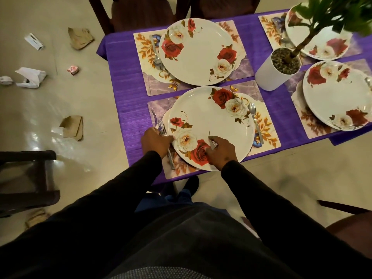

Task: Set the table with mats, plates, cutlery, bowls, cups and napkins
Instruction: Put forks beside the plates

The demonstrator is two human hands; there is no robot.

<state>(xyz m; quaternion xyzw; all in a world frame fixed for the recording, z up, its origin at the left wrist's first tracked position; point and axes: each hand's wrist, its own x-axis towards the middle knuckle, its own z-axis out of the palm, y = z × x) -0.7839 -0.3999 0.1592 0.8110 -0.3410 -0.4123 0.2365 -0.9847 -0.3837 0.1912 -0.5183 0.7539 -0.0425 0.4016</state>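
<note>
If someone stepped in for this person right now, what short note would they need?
Left hand: grips a bunch of forks, tines up, at the left edge of the nearest plate.
Right hand: rests on that plate's near rim, fingers curled round something thin; I cannot tell what.
Done: four mats and four rose plates laid on the purple cloth; a spoon lies right of the nearest plate, and cutlery lies left of the far plate.
Left: lay the forks; no bowls, cups or napkins visible yet.
</note>
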